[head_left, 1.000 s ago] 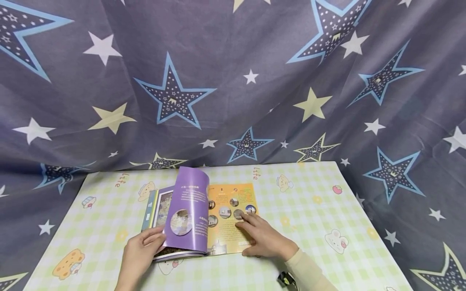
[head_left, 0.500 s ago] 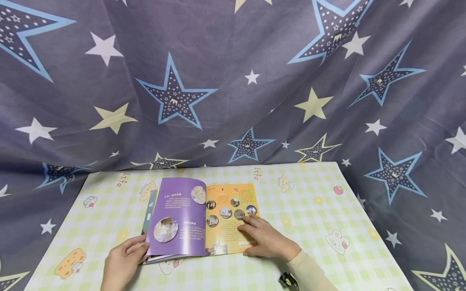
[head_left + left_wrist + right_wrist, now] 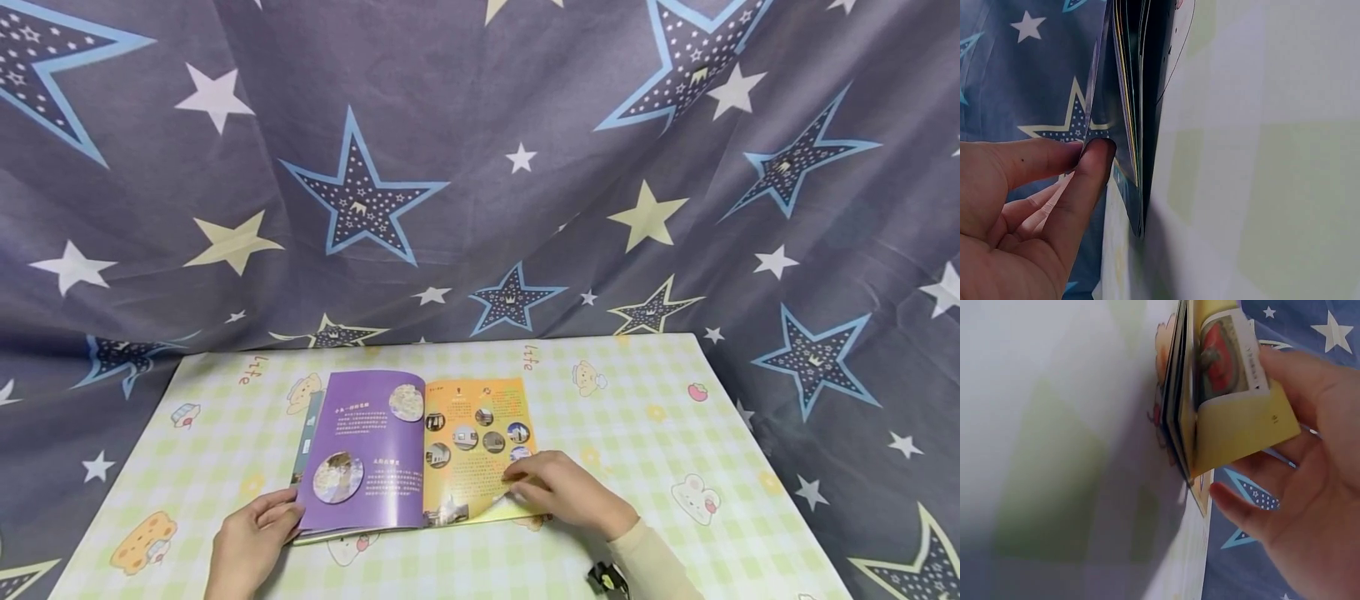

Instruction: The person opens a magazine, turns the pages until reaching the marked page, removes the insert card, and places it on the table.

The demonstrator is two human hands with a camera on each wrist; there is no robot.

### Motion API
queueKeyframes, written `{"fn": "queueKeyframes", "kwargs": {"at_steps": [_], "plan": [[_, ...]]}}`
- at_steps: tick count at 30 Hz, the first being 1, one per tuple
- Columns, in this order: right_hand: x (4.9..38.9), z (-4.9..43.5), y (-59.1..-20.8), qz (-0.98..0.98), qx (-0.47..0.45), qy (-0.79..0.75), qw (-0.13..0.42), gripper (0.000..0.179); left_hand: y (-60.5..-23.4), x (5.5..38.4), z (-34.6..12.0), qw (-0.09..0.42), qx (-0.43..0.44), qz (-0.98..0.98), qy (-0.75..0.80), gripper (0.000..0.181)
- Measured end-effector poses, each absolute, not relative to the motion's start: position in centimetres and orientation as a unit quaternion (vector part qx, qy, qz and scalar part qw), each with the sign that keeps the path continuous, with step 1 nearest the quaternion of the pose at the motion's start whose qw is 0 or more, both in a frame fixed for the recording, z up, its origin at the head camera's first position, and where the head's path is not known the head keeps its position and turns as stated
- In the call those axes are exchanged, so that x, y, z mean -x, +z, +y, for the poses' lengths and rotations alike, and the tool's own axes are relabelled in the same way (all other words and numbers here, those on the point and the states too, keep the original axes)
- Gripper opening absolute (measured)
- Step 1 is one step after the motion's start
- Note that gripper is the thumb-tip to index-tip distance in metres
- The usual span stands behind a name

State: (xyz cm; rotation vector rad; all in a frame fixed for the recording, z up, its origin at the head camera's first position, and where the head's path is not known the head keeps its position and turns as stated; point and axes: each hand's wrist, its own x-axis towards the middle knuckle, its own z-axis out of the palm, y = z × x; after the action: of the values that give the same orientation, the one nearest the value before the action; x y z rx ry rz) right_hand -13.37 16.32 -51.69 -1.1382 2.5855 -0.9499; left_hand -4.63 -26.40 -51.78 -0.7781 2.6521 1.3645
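An opened picture book lies on the table, with a purple left page (image 3: 375,450) and an orange right page (image 3: 468,417). My left hand (image 3: 253,533) pinches the lower outer edge of the purple page between thumb and finger. The left wrist view shows this purple page (image 3: 1099,69) held apart from the stack under it. My right hand (image 3: 573,496) is at the orange page's lower right corner, which curls up. In the right wrist view, fingers touch the bent page, its yellow underside (image 3: 1235,428) showing. The thumb (image 3: 1238,503) stands apart from it; some fingertips are hidden behind the page.
A green-and-white checked cloth with cartoon figures covers the table (image 3: 637,433). Behind and beside it hangs a dark star-patterned curtain (image 3: 480,208). A small black object (image 3: 606,577) sits by the right sleeve.
My left hand has brought the purple page over to the left, where it now lies flatter. My right hand has shifted slightly right, and the orange page's lower corner has curled up.
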Motion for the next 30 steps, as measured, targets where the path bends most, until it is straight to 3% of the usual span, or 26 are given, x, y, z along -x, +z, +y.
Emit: {"fn": "queueKeyframes", "kwargs": {"at_steps": [5,14,30], "plan": [[13.5,16.8,-51.7,0.884,0.326,-0.332,0.039,0.029,-51.6,4.7,-26.5,0.032,0.248,0.864,0.436,0.048],[13.6,16.5,-52.1,0.901,0.274,-0.325,-0.088,0.036,-51.0,5.1,-26.3,0.03,0.238,0.862,0.446,0.06],[13.8,13.6,-52.0,0.852,0.33,-0.382,-0.138,0.04,-49.2,6.8,-22.1,0.047,0.159,0.849,0.502,0.052]]}}
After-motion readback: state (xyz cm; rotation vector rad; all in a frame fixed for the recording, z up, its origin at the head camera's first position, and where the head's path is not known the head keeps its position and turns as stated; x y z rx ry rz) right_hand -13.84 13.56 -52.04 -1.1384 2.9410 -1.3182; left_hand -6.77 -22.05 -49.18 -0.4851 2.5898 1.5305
